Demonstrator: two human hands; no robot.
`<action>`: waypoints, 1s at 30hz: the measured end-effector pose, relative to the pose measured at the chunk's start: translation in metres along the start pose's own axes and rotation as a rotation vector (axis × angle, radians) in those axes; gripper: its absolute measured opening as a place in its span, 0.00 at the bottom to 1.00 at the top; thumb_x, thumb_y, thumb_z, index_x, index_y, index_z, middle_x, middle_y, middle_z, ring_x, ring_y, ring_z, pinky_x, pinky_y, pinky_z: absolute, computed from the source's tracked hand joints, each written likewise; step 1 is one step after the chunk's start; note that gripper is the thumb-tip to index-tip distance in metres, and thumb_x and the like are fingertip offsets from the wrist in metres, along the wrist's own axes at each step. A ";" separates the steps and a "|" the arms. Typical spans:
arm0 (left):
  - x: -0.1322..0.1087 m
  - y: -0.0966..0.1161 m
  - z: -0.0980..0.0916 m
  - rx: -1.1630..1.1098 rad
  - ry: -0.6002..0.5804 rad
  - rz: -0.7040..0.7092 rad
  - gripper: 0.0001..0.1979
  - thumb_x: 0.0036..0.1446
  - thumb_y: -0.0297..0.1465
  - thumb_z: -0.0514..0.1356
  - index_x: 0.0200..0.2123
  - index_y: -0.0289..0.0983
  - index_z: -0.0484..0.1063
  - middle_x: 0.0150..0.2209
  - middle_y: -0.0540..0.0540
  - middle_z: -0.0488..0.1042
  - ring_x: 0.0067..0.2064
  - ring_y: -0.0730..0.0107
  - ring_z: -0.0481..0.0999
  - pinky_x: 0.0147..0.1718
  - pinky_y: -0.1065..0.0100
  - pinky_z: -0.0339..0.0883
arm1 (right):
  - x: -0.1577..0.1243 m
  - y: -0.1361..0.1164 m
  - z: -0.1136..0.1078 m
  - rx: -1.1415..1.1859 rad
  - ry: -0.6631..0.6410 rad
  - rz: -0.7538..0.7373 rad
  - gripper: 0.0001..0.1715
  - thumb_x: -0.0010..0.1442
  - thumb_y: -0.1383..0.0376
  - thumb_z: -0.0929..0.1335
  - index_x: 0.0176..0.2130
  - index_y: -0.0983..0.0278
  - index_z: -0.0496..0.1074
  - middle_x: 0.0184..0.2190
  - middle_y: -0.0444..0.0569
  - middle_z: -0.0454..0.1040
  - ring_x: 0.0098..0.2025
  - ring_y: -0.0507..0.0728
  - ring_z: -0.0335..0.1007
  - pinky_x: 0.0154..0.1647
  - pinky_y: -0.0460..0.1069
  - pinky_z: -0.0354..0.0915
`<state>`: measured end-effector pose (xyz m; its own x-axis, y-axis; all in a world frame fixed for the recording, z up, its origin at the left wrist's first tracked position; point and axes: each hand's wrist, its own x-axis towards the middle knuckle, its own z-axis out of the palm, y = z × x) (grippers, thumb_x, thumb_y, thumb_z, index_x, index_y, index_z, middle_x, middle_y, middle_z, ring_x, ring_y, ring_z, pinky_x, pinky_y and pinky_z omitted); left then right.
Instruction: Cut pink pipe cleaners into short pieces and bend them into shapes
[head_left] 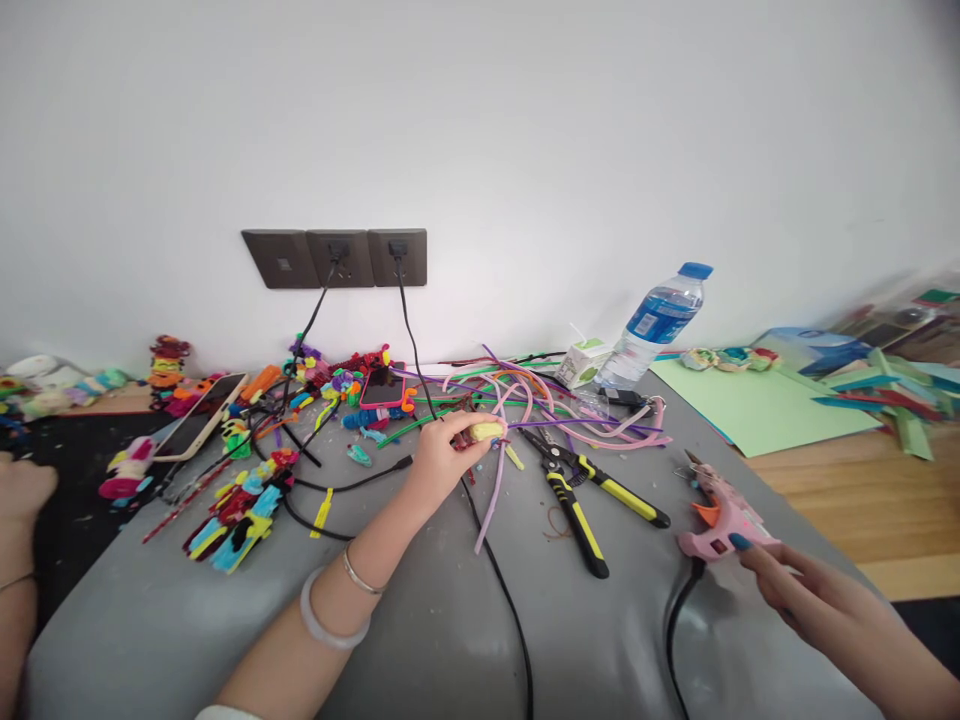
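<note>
My left hand reaches forward over the grey table, fingers closed round a small yellow fuzzy piece beside a pile of coloured pipe cleaners. A light bangle and a thin bracelet sit on that wrist. My right hand lies at the lower right, its fingers touching the handle of a pink glue gun that rests on the table with its black cord trailing toward me.
Yellow-handled pliers lie between my hands. A water bottle and small carton stand behind. Phones, pipe-cleaner figures and cables from wall sockets fill the left. Another person's hand is at far left. Green paper lies right.
</note>
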<state>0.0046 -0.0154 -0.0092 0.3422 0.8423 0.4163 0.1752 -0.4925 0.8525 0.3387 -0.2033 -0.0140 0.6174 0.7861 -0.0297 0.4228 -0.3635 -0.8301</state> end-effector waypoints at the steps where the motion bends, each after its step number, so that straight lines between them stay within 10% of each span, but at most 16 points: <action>1: 0.000 0.000 0.000 0.007 -0.002 -0.001 0.13 0.54 0.25 0.62 0.42 0.39 0.81 0.37 0.46 0.81 0.27 0.74 0.68 0.27 0.73 0.62 | -0.003 -0.009 0.008 -0.096 -0.064 -0.022 0.25 0.43 0.41 0.72 0.19 0.59 0.71 0.11 0.46 0.63 0.12 0.56 0.57 0.14 0.50 0.52; 6: -0.001 0.000 0.000 0.054 -0.033 0.025 0.14 0.54 0.25 0.62 0.43 0.41 0.81 0.37 0.47 0.81 0.29 0.73 0.70 0.29 0.72 0.63 | -0.017 -0.051 0.076 -0.148 -0.391 -0.247 0.21 0.54 0.46 0.66 0.29 0.61 0.71 0.21 0.47 0.73 0.23 0.57 0.67 0.23 0.49 0.61; 11: -0.001 0.003 -0.001 0.041 -0.091 0.058 0.12 0.56 0.26 0.61 0.43 0.41 0.81 0.37 0.47 0.81 0.32 0.71 0.73 0.32 0.72 0.64 | -0.013 -0.062 0.119 -0.397 -0.257 -0.348 0.16 0.53 0.54 0.66 0.23 0.60 0.60 0.16 0.43 0.67 0.20 0.54 0.61 0.23 0.47 0.54; 17: -0.001 0.004 -0.001 0.054 -0.092 0.066 0.13 0.55 0.25 0.62 0.43 0.42 0.81 0.36 0.48 0.80 0.32 0.71 0.72 0.32 0.72 0.64 | -0.005 -0.077 0.108 -0.483 -0.373 -0.313 0.18 0.49 0.62 0.66 0.18 0.60 0.51 0.14 0.40 0.57 0.19 0.52 0.52 0.22 0.47 0.48; 25: -0.001 0.004 -0.001 0.051 -0.074 0.056 0.13 0.55 0.25 0.61 0.43 0.42 0.81 0.36 0.48 0.80 0.31 0.71 0.72 0.31 0.72 0.64 | -0.010 -0.074 0.091 0.135 -0.678 0.046 0.20 0.52 0.49 0.67 0.35 0.60 0.61 0.18 0.38 0.64 0.17 0.51 0.56 0.16 0.46 0.57; 30: 0.000 0.003 -0.001 0.002 -0.061 0.029 0.13 0.55 0.25 0.61 0.43 0.40 0.80 0.38 0.46 0.81 0.33 0.70 0.73 0.32 0.71 0.64 | -0.023 -0.067 0.084 0.383 -0.680 0.008 0.24 0.58 0.44 0.68 0.38 0.61 0.62 0.19 0.38 0.65 0.17 0.48 0.53 0.16 0.43 0.54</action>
<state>0.0042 -0.0170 -0.0067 0.4033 0.8126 0.4209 0.1659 -0.5172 0.8396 0.2409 -0.1549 -0.0040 0.0247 0.9630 -0.2685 0.0847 -0.2696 -0.9592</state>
